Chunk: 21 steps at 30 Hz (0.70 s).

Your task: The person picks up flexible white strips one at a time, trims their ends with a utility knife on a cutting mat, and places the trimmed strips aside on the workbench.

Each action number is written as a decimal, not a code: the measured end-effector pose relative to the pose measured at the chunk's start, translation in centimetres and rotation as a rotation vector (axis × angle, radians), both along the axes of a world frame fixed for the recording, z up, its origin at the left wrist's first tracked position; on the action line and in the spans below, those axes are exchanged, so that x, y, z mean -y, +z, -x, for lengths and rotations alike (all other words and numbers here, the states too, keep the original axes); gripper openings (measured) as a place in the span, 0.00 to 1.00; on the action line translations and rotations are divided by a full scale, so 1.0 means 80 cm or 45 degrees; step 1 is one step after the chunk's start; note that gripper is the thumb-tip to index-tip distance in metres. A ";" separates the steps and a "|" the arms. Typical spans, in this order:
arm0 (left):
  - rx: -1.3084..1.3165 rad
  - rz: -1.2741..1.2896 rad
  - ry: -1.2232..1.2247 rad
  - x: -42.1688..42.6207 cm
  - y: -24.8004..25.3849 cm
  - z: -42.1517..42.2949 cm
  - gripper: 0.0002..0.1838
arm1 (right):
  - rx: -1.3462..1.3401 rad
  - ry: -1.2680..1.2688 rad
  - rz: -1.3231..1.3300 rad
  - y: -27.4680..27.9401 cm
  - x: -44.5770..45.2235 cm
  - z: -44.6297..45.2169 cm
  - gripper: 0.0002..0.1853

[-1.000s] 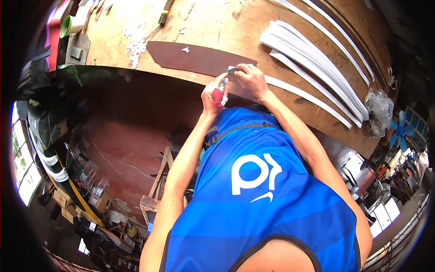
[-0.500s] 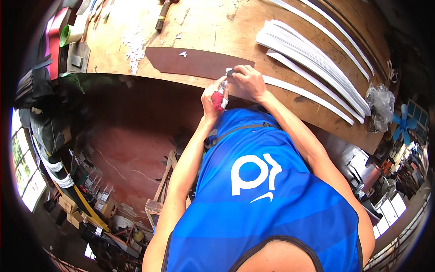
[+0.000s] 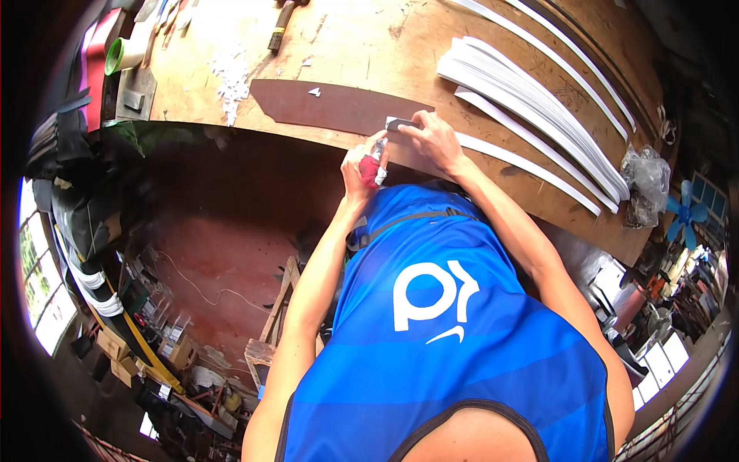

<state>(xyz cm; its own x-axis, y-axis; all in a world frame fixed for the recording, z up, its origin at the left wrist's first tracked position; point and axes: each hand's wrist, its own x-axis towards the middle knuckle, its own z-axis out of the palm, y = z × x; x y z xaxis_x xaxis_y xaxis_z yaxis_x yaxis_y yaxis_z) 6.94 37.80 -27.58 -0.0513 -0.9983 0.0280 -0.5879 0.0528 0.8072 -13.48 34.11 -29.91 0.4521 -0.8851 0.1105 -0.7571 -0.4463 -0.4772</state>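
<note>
My right hand (image 3: 437,143) is closed on a small dark flat piece (image 3: 399,123), pressed against the end of a long white strip (image 3: 508,160) at the bench's front edge. Just left of it, my left hand (image 3: 362,169) is closed, with a fingertip at or beside the strip's end; what it grips is hidden. Red and white material (image 3: 371,170) shows at the thumb side of that hand; I cannot tell whether it is wrapped on or held. Beneath and behind the hands lies a brown flat board (image 3: 323,105), bearing a small white scrap (image 3: 315,92).
A stack of white strips (image 3: 531,108) lies right on the wooden bench (image 3: 369,38). Clear plastic wrap (image 3: 645,177) sits at the right end. White scraps (image 3: 230,77), a hammer (image 3: 280,31) and a green-rimmed cup (image 3: 115,56) are at the left.
My right hand has shifted slightly right and down, showing more of the dark piece. My left hand stays almost where it was.
</note>
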 end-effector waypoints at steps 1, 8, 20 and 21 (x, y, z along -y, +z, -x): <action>-0.001 0.001 0.003 -0.001 0.000 -0.001 0.15 | 0.014 0.000 -0.006 -0.001 0.001 0.001 0.19; -0.054 -0.101 0.010 -0.001 -0.004 -0.004 0.16 | 0.000 0.002 -0.020 0.001 0.001 0.002 0.19; -0.262 -0.164 0.162 0.006 -0.006 -0.013 0.15 | 0.104 -0.014 0.026 -0.007 0.006 -0.032 0.03; -0.265 -0.167 0.155 0.006 -0.007 -0.016 0.15 | 0.104 -0.026 0.052 -0.007 0.006 -0.032 0.03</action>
